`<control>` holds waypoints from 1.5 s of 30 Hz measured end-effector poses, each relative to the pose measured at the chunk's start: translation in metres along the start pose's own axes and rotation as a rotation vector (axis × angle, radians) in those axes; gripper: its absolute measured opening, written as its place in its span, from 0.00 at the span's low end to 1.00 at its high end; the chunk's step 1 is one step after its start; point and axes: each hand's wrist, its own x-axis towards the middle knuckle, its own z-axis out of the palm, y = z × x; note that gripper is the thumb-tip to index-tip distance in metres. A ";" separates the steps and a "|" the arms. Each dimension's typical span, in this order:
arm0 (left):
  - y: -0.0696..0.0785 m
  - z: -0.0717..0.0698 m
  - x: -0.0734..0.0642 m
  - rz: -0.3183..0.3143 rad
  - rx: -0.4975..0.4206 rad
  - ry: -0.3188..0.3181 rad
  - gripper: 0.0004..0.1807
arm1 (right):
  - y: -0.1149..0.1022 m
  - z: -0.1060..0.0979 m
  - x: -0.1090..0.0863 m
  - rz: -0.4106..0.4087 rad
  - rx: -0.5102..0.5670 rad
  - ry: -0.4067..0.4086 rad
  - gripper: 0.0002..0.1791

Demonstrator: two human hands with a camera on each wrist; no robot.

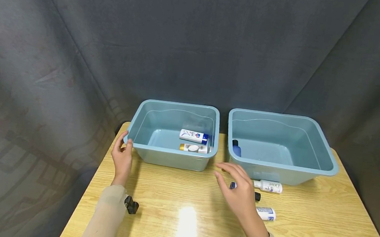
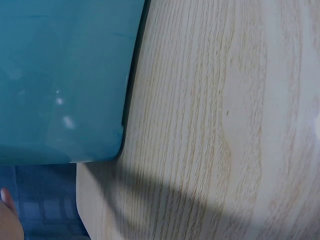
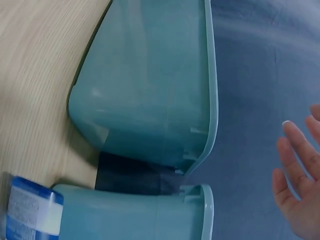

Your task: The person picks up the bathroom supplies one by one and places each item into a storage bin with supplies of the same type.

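Note:
My left hand [image 1: 122,163] is at the front left corner of the left blue bin [image 1: 169,158], thumb and fingers spread about its rim; whether they touch it I cannot tell. Only a bit of that hand [image 2: 9,222] shows in the left wrist view. Inside this bin lie a white bottle with a blue cap [image 1: 193,136] and a white bottle with a yellow cap [image 1: 194,148]. My right hand [image 1: 238,190] hovers empty in front of the gap between the bins, fingers loosely bent and thumb apart. The right wrist view shows its fingers [image 3: 297,170] spread.
The right blue bin [image 1: 280,175] holds a blue bottle with a black cap [image 1: 236,149]. Before it on the wooden table [image 1: 317,222] lie a white Dove bottle [image 1: 271,186], a white-and-blue bottle [image 1: 266,213] and a black-capped bottle [image 1: 257,196], partly behind my right hand. A dark curtain [image 1: 196,50] hangs behind.

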 end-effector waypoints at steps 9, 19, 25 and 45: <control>0.001 0.000 0.000 -0.004 -0.012 -0.001 0.21 | 0.007 -0.010 -0.009 0.038 -0.028 0.029 0.15; 0.001 0.000 -0.001 -0.010 -0.009 -0.005 0.21 | 0.017 -0.014 -0.020 -0.029 0.014 0.116 0.13; -0.012 0.001 0.005 -0.003 -0.019 0.008 0.21 | 0.021 -0.020 -0.026 -0.005 -0.035 0.095 0.13; -0.022 0.006 0.002 -0.029 0.003 -0.010 0.26 | 0.032 -0.039 -0.039 0.116 -0.105 0.064 0.18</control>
